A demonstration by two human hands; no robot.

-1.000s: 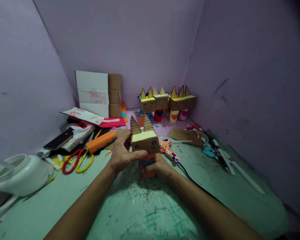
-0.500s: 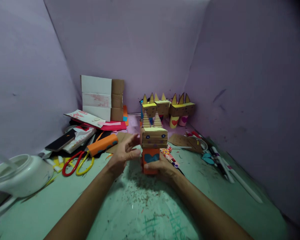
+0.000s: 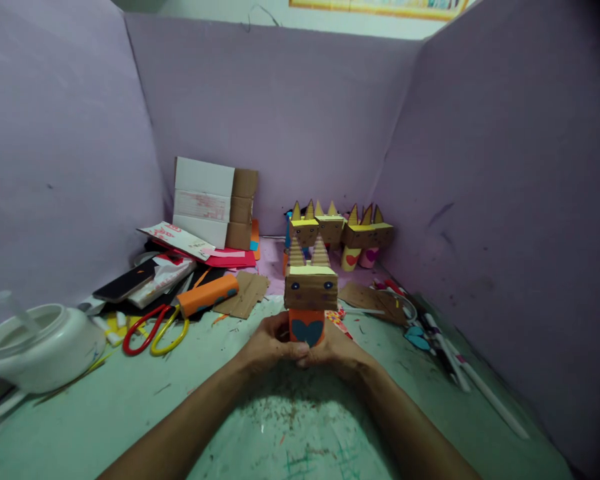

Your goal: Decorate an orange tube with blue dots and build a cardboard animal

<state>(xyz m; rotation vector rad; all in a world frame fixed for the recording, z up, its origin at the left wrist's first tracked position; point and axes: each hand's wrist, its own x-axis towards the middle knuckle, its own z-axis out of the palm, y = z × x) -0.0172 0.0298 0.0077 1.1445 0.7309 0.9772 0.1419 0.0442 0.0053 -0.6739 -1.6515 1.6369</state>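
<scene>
A cardboard figure (image 3: 311, 291) stands upright at the middle of the view, with a boxy brown head, two drawn eyes, two pointed corrugated ears and an orange body bearing a dark blue heart. My left hand (image 3: 273, 343) closes round the body's left side, its thumb across the lower front. From the right, my right hand (image 3: 333, 347) grips the same body, and the two thumbs meet below the heart. Fingers behind the body are hidden.
Similar figures (image 3: 367, 235) stand at the back. On the left are a white pot (image 3: 45, 347), scissors (image 3: 170, 333), an orange tube (image 3: 209, 295), a phone (image 3: 125, 280) and folded cardboard (image 3: 205, 200). Markers (image 3: 490, 393) and a cardboard scrap (image 3: 373, 300) lie on the right.
My left hand has moved right and closed on the figure's body, beside my right hand. The view has tilted up, showing the top edge of the back panel.
</scene>
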